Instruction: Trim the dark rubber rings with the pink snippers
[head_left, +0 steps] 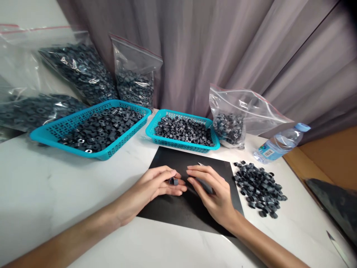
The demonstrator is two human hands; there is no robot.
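Over the black mat (173, 212), my left hand (163, 182) is closed, with a small dark grey plastic ring (173, 181) between its thumb and fingers. Facing it, my right hand (213, 186) has its thumb and fingers curved close together. A thin pointed metal tool (200, 164) pokes out past the right fingers. Most of that tool is hidden by the hand, so its kind does not show. A narrow gap separates the fingertips of both hands. Right of the mat lies a loose pile of similar rings (259, 188).
A large blue basket (104, 153) and a smaller blue basket (181, 145) hold dark rings. Zip bags of rings (134, 83) stand behind them, with another zip bag (230, 126) at right. A water bottle (280, 145) leans behind the pile. A grey curtain (189, 56) hangs at the back.
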